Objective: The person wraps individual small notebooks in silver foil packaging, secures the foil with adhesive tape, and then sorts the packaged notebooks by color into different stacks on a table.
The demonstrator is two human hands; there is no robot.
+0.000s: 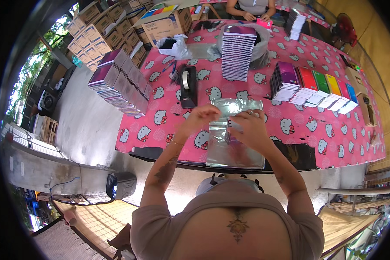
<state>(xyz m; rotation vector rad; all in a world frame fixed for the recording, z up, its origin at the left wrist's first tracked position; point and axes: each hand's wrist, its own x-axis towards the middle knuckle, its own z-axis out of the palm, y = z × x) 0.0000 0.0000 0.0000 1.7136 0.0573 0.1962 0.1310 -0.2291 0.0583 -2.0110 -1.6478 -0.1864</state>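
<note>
Left hand (205, 115): raised beside the upper left edge of the clear plastic sheets, forearm slanting inward, wrist bent, fingers curled toward the right; whether they pinch anything, cannot tell. Right hand (250, 126): above the sheets, fingers bent down and leftward; grip unclear. Clear plastic sheets (235, 157): flat at the near edge of the pink patterned tablecloth (286, 126).
</note>
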